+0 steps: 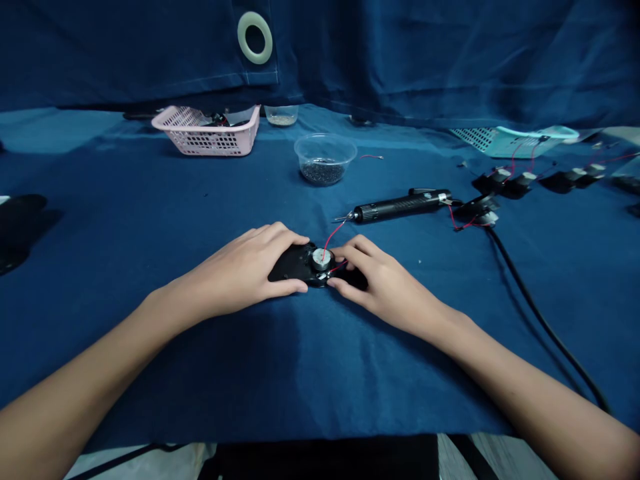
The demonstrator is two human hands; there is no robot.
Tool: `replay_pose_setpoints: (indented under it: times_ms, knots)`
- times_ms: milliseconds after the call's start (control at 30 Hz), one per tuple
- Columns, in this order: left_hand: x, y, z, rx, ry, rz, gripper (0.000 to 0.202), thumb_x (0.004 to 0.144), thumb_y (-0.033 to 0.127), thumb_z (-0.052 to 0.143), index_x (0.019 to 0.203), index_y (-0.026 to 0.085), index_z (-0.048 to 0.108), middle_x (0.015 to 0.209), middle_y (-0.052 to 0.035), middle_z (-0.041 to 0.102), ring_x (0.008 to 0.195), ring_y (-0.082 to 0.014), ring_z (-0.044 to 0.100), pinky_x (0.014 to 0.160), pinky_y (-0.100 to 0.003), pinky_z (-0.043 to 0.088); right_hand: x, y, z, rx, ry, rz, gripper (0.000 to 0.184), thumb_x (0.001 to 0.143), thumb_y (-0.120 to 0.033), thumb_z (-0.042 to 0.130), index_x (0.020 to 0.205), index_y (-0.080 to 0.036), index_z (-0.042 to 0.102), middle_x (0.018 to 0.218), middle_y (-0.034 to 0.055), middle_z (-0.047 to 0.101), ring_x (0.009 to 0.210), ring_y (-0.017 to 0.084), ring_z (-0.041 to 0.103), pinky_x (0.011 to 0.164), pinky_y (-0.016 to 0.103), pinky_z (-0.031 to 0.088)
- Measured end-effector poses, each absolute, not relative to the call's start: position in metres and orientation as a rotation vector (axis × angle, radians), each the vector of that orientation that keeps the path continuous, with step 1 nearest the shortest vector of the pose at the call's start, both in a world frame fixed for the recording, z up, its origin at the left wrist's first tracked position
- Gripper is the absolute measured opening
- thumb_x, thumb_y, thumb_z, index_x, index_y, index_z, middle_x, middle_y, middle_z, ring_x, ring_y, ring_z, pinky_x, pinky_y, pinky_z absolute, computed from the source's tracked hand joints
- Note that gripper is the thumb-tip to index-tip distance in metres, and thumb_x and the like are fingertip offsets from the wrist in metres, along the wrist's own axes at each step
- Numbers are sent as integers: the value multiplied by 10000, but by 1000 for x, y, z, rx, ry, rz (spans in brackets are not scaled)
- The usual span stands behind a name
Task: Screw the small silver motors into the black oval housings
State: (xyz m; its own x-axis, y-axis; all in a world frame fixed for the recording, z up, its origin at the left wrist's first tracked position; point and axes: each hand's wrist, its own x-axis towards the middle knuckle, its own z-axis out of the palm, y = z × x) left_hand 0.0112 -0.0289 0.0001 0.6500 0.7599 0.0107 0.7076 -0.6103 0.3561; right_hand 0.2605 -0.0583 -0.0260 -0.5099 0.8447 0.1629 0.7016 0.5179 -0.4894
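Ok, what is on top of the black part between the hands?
A round silver disc with a red wire sits on the black part. The left hand and right hand cover its ends, hiding the rest.

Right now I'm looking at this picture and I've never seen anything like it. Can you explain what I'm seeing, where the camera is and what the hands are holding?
There is no machine here. These are a person's two bare hands, filmed by one camera worn on the head, looking forward and down. The left hand and right hand together hold a small black part down on the blue cloth. A round silver piece sits in its middle, with a red wire curling up from it. Just behind lies an electric screwdriver, and a black cable trails off at the right. Further back stand a clear bowl of small dark bits, a pink basket and a small clear cup. More black parts lie at the right.
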Motion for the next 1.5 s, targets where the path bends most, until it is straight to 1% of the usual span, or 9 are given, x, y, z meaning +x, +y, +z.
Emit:
replay_pose_setpoints:
  times_ms: [167,267,367,533,767,1033,1300,1500]
  knots:
    - [11,-29,0,2534,1185,237,620,867,625,615,1342,245,496,1273,-53,557,1164,-267,541,987,-423,441,260,-59,-26,-1283,-2381,529,290,937,-281,593,1214,-195,583,1167,67,562,1032,187,602,989,378,518]
    - [11,-28,1,2507,1176,238,606,895,638,566,1365,264,488,1285,-38,553,1174,-254,540,999,-412,434,260,-59,-26,-1282,-2381,532,287,934,-277,597,1209,-196,587,1172,68,561,1042,188,601,998,377,513]
    - [10,-28,4,2472,1165,222,558,933,617,518,1379,282,484,1289,-21,551,1174,-239,542,999,-401,433,261,-59,-25,-1280,-2380,532,288,935,-284,597,1210,-199,586,1160,66,562,1031,187,604,988,373,517]
    - [10,-29,5,2487,1159,211,539,920,589,553,1361,286,487,1281,-16,553,1166,-235,545,987,-394,436,261,-59,-25,-1279,-2382,524,296,936,-286,594,1220,-201,583,1157,64,565,1025,186,606,985,372,517]
    - [10,-28,4,2563,1145,238,521,895,551,597,1337,300,482,1275,-13,554,1153,-240,537,983,-409,433,260,-59,-26,-1279,-2383,527,287,935,-289,596,1209,-201,587,1148,64,562,1025,186,603,987,373,515]
    - [9,-29,3,2596,1115,247,535,910,510,591,1382,294,464,1304,-19,539,1150,-238,525,989,-404,430,260,-59,-26,-1278,-2383,518,286,933,-277,596,1208,-198,580,1158,72,565,1043,195,603,997,384,515]
    - [8,-29,0,2615,1103,242,562,926,566,555,1404,286,460,1318,-41,536,1155,-248,527,997,-408,430,260,-58,-26,-1269,-2384,508,278,936,-281,593,1202,-202,576,1166,80,568,1043,204,611,982,394,529]
    - [9,-29,1,2656,1101,256,575,951,592,501,1418,257,476,1308,-60,546,1140,-250,538,992,-404,430,259,-59,-25,-1270,-2381,502,280,933,-274,595,1205,-205,581,1155,89,577,1022,213,621,962,415,543]
